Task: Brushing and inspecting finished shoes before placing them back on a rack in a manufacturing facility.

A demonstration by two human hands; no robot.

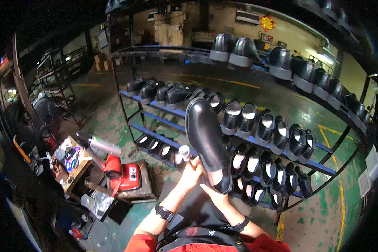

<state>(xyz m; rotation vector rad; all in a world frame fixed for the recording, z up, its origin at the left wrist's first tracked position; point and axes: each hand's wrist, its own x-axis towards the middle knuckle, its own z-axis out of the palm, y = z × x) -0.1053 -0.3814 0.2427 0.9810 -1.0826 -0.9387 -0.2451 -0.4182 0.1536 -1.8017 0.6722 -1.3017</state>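
Note:
A glossy black leather shoe [206,138] is held up in front of me, toe pointing away and up. My right hand [216,195] grips it from below at the heel and elastic side panel. My left hand [191,174] touches the shoe's left edge near the opening and pinches a small pale round-tipped tool [184,152] upright between its fingers. Both wrists wear dark bands.
A metal rack [164,110] with blue rails holds several rows of black shoes [264,126] right behind the held shoe. At lower left a red machine [124,174], a silver cylinder [101,145] and a cluttered small wooden table [73,164] stand on the green floor.

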